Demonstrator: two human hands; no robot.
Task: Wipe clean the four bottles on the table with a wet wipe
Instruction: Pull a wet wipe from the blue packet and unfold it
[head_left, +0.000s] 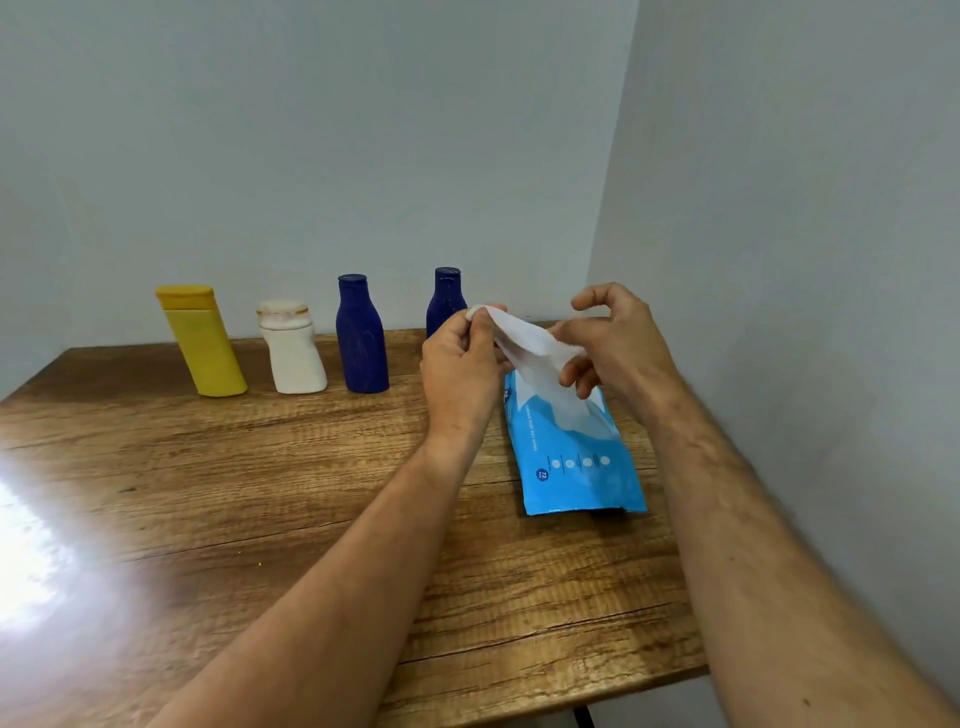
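Wooden table (260, 493), grey corner. My left hand (460, 364) and right hand (618, 345) both pinch one wet wipe (524, 343), lifted above its blue pack (571, 457). Beyond: yellow bottle (202, 343), white bottle (292, 348), two blue bottles (361, 338) (445, 299), seemingly unwiped; all four remain.

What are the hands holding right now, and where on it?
Both hold one white wet wipe: the left hand pinches its upper end, the right hand grips its middle. Its lower end hangs at the blue wipe pack.
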